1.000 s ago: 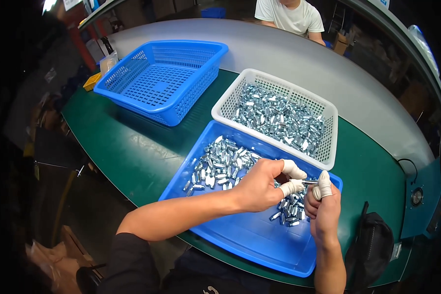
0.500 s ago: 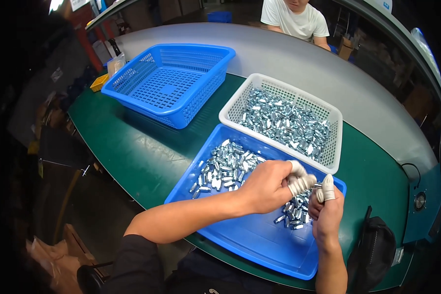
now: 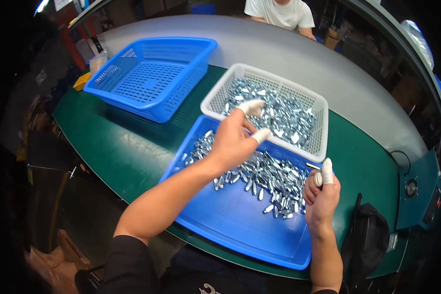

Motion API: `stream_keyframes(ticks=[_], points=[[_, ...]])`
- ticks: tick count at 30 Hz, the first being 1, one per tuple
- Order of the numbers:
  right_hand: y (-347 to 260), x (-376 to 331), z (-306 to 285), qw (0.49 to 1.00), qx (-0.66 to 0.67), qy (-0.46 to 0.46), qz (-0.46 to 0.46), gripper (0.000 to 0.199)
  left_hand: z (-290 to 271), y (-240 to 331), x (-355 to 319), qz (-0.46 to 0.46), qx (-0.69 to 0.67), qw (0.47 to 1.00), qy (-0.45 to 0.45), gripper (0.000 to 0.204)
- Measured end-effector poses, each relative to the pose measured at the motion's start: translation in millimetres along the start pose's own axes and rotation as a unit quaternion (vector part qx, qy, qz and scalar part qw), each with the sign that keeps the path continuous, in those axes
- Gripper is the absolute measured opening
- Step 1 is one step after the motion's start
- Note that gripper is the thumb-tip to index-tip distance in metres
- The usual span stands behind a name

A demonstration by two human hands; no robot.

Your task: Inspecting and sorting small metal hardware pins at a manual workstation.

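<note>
My left hand (image 3: 236, 137) reaches over the near rim of the white perforated basket (image 3: 214, 109). Its thumb and fingertips, wrapped in pale finger covers, are spread with nothing visible between them. Small shiny metal pieces (image 3: 284, 115), elongated and six-sided in look, fill that basket. More such pieces (image 3: 259, 174) lie heaped in the shallow blue tray (image 3: 235, 235) nearer me. At the tray's right side my right hand (image 3: 323, 196) is closed, pinching a thin metal pin (image 3: 312, 166) between covered thumb and forefinger. The pin points left; its other end is hidden in the grip.
A large blue perforated basket (image 3: 152, 103) stands at the far left of the green table (image 3: 127, 161), beside a small yellow bin (image 3: 82, 81). A black pouch (image 3: 370, 240) and a teal device (image 3: 416, 193) are at the right. Another person (image 3: 281, 13) is beyond the grey partition.
My left hand has parted from the right one, moved left and away from me toward the white basket, and opened. The right hand stays closed by the tray. The whole view has shifted slightly.
</note>
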State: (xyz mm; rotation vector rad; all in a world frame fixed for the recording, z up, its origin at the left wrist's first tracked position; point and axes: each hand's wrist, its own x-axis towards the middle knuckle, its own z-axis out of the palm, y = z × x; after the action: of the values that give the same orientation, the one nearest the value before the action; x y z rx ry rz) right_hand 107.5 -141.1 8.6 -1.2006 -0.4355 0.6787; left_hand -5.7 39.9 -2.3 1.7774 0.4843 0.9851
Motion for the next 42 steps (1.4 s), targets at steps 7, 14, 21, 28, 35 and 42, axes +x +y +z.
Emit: stream_keyframes(ticks=[7, 14, 21, 28, 35, 42], points=[[-4, 4, 0, 1.0, -0.004, 0.003, 0.001, 0.043, 3, 1, -13, 0.11, 0.265, 0.944, -0.165, 0.019], [-4, 2, 0, 1.0, -0.011, -0.013, 0.008, 0.044, 21, -12, -20, 0.154, 0.426, 0.856, -0.248, 0.016], [-5, -2, -3, 1.0, -0.017, -0.017, 0.0, 0.043, 26, 0, -26, 0.225, 0.253, 0.932, -0.128, 0.012], [-1, -2, 3, 0.999, -0.045, -0.019, -0.022, 0.04, 23, 36, -34, -0.096, -0.107, 0.958, -0.247, 0.019], [7, -3, 0, 0.985, -0.135, -0.052, -0.097, 0.04, 21, 39, -31, -0.027, -0.026, 0.98, -0.195, 0.024], [2, -4, 2, 0.991, -0.104, -0.044, -0.072, 0.042, 21, 38, -28, 0.045, 0.021, 0.981, -0.185, 0.024]])
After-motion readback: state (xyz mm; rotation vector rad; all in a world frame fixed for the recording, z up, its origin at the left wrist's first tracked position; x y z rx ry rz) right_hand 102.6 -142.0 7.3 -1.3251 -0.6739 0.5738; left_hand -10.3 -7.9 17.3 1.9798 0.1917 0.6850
